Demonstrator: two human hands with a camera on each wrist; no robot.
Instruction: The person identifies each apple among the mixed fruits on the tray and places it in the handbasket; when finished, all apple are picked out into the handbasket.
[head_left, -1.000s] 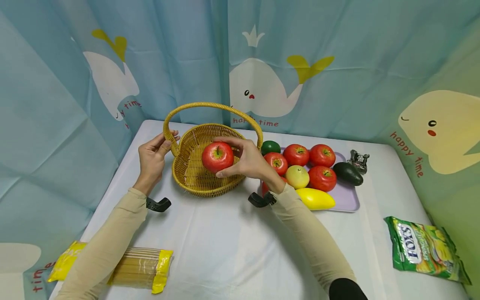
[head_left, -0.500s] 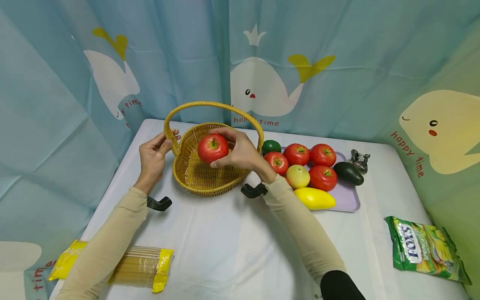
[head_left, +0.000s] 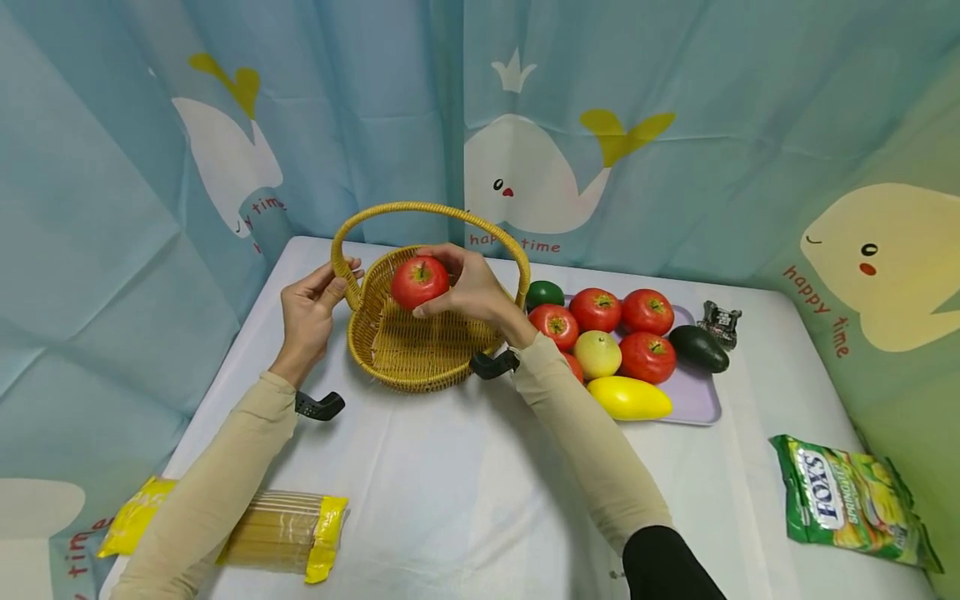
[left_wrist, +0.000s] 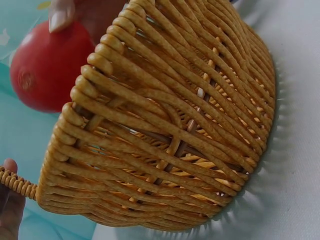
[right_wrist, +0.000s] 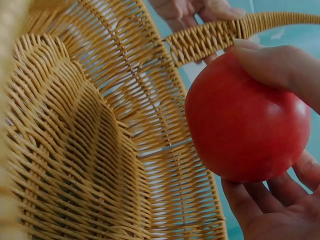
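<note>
A yellow-brown wicker basket [head_left: 408,362] with a tall arched handle stands at the back left of the table. My left hand [head_left: 307,312] grips the lower left end of that handle. Over the basket's opening, my right hand [head_left: 476,287] holds a red apple [head_left: 418,282] between thumb and fingers. In the right wrist view the apple [right_wrist: 247,117] is held above the woven interior, where no other fruit shows. The left wrist view has the apple [left_wrist: 47,67] just past the basket's rim, with the basket's outer side [left_wrist: 165,125] filling most of the picture.
Right of the basket, a lilac tray [head_left: 697,404] bears several red apples [head_left: 647,357], a yellow-green round fruit [head_left: 597,355], a yellow mango [head_left: 630,398] and a dark avocado [head_left: 697,348]. A noodle pack [head_left: 273,533], a green candy bag [head_left: 851,500] and a small dark packet [head_left: 720,323] lie about.
My right hand has carried the apple leftward and toward the back of the basket. My left hand has kept its grip on the handle, nearly still.
</note>
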